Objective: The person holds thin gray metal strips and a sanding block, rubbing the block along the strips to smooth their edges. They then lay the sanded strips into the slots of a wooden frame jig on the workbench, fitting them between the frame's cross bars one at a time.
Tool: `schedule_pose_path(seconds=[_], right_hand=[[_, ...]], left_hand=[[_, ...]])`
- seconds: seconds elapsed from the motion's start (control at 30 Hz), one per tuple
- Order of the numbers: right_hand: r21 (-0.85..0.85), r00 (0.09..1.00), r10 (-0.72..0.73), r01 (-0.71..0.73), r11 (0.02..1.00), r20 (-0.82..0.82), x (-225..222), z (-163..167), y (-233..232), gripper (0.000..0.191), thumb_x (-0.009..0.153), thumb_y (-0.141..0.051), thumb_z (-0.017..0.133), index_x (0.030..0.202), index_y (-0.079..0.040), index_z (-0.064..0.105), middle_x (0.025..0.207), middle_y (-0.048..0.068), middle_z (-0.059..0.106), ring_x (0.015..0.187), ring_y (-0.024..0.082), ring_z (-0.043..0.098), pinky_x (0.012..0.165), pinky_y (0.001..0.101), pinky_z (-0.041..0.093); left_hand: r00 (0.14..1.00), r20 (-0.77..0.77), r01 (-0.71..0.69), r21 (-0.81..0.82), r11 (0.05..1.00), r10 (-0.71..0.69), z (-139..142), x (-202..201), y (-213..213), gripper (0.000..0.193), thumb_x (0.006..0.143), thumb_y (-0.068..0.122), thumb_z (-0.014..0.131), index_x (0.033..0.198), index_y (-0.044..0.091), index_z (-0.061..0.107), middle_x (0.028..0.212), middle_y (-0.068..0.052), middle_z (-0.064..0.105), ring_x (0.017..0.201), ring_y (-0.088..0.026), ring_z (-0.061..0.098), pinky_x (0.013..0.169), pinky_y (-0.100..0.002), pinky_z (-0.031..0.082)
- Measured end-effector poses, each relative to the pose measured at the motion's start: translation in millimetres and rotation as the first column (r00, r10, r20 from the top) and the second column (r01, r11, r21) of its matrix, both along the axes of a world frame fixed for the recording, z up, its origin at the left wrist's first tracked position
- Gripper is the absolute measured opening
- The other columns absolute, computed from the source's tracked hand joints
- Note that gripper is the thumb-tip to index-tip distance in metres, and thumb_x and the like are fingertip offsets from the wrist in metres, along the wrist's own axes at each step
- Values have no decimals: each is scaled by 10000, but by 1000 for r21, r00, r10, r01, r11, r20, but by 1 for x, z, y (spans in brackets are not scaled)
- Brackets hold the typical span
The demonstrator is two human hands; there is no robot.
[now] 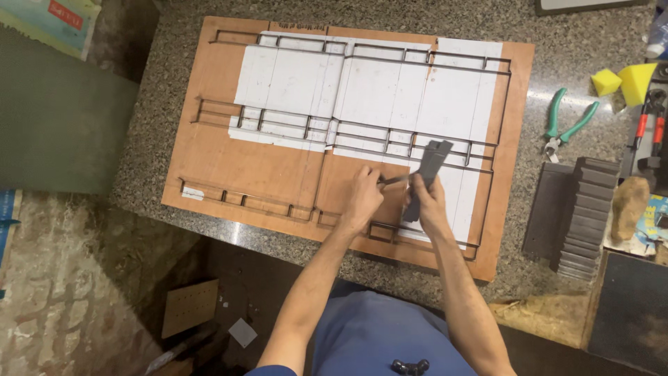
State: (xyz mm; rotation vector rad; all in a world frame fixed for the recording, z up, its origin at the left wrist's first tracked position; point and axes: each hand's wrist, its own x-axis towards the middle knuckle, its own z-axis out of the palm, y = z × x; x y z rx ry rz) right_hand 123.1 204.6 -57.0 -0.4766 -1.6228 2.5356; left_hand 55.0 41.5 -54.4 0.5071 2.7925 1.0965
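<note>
A person in blue clothing works with 2 bare hands over a flat brown wooden die board (271,163) lying on a speckled grey granite bench (156,125). The left hand (362,198) has its grip pinched on a thin strip of grey metal (395,179), held just above the board's lower middle. The right hand (426,205) has its grip wrapped tight around a dark grey flat metal tool (426,174), whose upper end tilts up and to the right; the strip's tip meets this tool between the hands. White paper sheets (376,90) and thin steel rule lines (348,132) cover the board. Off to the right on the bench lie green-handled pliers (567,125), 2 yellow foam wedges (623,80) and a stack of dark grey foam strips (584,216)
</note>
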Motion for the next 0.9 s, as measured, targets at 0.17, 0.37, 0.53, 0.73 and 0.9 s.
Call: schedule_pose_path(seconds=[0.17,0.37,0.53,0.73,0.9], right_hand=[[261,991,36,-2,965,-126,4,4,11,232,1126,-212,480,1278,-49,544,1040,44,597,924,106,567,823,302,491],[658,936,118,139,740,-331,3,2,-9,308,1099,-57,440,1403,-8,426,1229,126,509,1108,210,556,966,353,504],[481,994,64,-12,877,-92,5,-3,-7,342,1058,-26,423,1400,-41,424,1199,104,604,967,193,652,822,329,562],[440,988,133,-83,894,-84,9,-8,9,428,1020,11,458,1444,-40,421,1202,100,651,1035,161,667,901,299,555],[468,969,56,66,881,-242,4,-3,11,319,1054,54,457,1362,-7,508,1198,101,605,1098,164,583,966,296,497]], left_hand=[[986,165,-115,528,841,31,33,14,11,216,887,27,728,1100,44,700,1032,-118,709,896,-300,751,766,-365,593],[990,-42,143,379,914,-137,56,27,12,353,798,-61,628,1120,77,673,1078,-137,674,982,-369,705,800,-411,586],[993,26,100,308,946,-113,43,26,14,207,957,78,593,1144,139,658,1098,-122,696,974,-393,704,780,-460,581],[966,-10,256,137,957,-257,31,13,26,251,915,80,575,1163,93,614,1037,-174,698,967,-443,673,784,-536,536],[938,-26,345,76,935,-344,44,10,30,413,870,69,595,1279,34,555,1066,-198,669,1017,-406,661,862,-505,535]])
